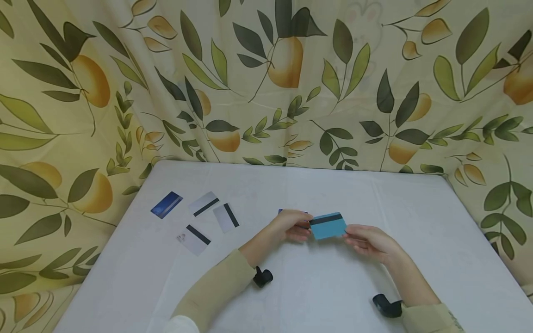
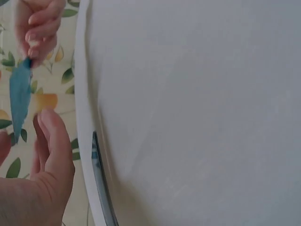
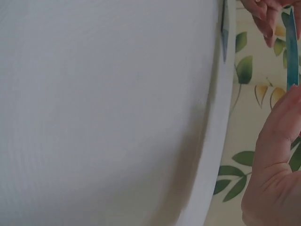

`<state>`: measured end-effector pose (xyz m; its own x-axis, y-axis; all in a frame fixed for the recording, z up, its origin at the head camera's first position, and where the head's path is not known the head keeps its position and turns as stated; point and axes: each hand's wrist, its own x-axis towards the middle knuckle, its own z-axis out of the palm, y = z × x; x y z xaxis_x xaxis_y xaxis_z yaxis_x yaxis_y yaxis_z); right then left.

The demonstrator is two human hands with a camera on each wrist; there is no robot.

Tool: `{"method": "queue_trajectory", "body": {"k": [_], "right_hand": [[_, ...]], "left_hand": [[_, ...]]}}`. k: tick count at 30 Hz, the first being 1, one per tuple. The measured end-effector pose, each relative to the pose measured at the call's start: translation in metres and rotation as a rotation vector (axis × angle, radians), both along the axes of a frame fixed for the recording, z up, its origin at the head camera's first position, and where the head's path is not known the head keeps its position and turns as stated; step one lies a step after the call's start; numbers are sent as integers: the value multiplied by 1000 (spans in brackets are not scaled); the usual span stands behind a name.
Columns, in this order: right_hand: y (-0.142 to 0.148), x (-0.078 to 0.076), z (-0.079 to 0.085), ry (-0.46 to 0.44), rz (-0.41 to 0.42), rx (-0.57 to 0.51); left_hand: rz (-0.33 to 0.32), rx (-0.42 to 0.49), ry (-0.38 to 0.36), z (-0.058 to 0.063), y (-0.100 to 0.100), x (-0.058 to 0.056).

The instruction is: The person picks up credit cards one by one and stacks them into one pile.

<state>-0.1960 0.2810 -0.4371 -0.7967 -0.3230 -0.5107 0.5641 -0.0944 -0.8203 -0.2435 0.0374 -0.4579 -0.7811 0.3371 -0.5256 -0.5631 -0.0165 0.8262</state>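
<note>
1. The blue card [image 1: 328, 227] is hanging in the air between the person's two hands, above the white counter [image 1: 333, 291], with its black stripe running along the far side.
2. The right grip [image 1: 370, 241] is pinching the blue card by its right end, thumb and fingers closing on it.
3. The left grip [image 1: 293, 224] is reaching the card's left end, its fingertips meeting the corner in the head view; the left wrist view is showing thumb and fingers on either side of that end, but I cannot tell whether they are pinching it.
4. Another card [image 1: 281, 211] is lying behind the left grip, mostly hidden, with only a blue edge plainly showing.
5. Four cards are lying apart from one another toward the left of the counter: a dark blue card [image 1: 166, 205] farthest left, an upper pale card [image 1: 203, 200], a right-hand pale card [image 1: 224, 218] just beside it, and a lower pale card [image 1: 191, 240] nearest the person. Each pale one is showing a black stripe.
6. Tan sleeves [image 1: 214, 284] are covering both forearms, and a small black device [image 1: 263, 277] is sitting at each wrist.
7. A fruit-and-leaf patterned cloth [image 1: 266, 125] is hanging behind the counter.
</note>
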Motion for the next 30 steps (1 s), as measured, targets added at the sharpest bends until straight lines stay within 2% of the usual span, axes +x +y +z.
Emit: {"method": "queue_trajectory", "body": {"k": [3, 6, 16, 23, 30], "right_hand": [[-7, 0, 2, -20, -79, -6], [-15, 0, 3, -22, -134, -12], [-42, 3, 0, -19, -234, -53], [-64, 5, -10, -37, -267, -89], [-86, 4, -17, -61, -323, -47]], "left_hand": [[88, 67, -5, -1, -2, 8], [126, 114, 20, -2, -4, 17], [227, 127, 77, -5, -9, 34], [297, 92, 100, -12, -20, 34], [334, 37, 84, -14, -33, 29]]}}
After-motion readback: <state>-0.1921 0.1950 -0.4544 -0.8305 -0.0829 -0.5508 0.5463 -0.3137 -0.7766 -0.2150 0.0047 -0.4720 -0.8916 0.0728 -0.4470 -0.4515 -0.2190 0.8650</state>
